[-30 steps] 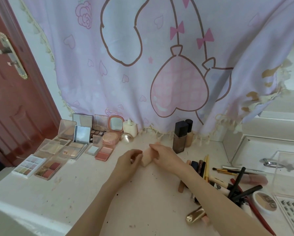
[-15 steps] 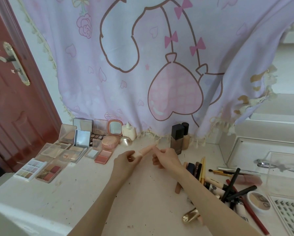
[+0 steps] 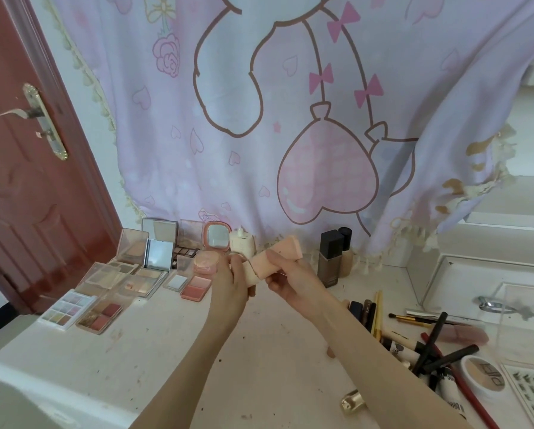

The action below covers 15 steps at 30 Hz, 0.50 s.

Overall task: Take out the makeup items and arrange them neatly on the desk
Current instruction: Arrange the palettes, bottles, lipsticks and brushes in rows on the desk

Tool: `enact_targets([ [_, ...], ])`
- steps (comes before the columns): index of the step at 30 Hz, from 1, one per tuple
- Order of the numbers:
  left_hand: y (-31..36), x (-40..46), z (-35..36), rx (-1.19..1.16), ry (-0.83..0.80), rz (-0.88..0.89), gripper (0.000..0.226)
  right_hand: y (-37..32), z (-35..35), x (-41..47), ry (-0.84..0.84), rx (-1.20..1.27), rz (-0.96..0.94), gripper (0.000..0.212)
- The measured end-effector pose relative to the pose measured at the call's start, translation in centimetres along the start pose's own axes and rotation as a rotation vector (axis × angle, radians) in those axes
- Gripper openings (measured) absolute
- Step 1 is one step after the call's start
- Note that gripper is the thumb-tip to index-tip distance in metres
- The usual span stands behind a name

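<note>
Above the desk (image 3: 197, 351), pink makeup sponges (image 3: 272, 261) were pinched between the curled fingers of the left hand (image 3: 233, 281) and right hand (image 3: 290, 278). Open palettes (image 3: 129, 274) were ranged leftward, brushes (image 3: 430, 345) heaped rightward.

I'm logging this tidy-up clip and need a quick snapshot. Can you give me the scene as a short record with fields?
setting: white desk before a pink cartoon curtain
left hand: holds a pale sponge
right hand: grips a pink sponge
arranged: open palettes and compacts at left
upright: two foundation bottles
unsorted: brushes and pencils piled at right
</note>
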State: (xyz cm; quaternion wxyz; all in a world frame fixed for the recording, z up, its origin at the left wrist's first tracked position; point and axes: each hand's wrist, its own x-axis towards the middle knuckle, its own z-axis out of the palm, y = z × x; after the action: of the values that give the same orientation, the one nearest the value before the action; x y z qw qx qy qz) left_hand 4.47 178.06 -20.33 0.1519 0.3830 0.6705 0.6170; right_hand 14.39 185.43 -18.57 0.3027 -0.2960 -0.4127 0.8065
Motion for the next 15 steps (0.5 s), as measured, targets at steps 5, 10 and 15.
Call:
enact_targets([
  [5, -0.1, 0.1, -0.6, 0.123, -0.021, 0.057, 0.020, 0.0, -0.9, 0.1, 0.091, 0.053, 0.006, 0.017],
  [10, -1.5, -0.9, -1.6, 0.426, -0.234, 0.476, 0.031, 0.1, -1.6, 0.4, 0.109, 0.100, 0.049, 0.020],
  [15, -1.3, -0.8, -1.2, 0.213, -0.190, 0.254, 0.034, 0.5, -1.9, 0.9, 0.117, 0.051, 0.054, 0.021],
])
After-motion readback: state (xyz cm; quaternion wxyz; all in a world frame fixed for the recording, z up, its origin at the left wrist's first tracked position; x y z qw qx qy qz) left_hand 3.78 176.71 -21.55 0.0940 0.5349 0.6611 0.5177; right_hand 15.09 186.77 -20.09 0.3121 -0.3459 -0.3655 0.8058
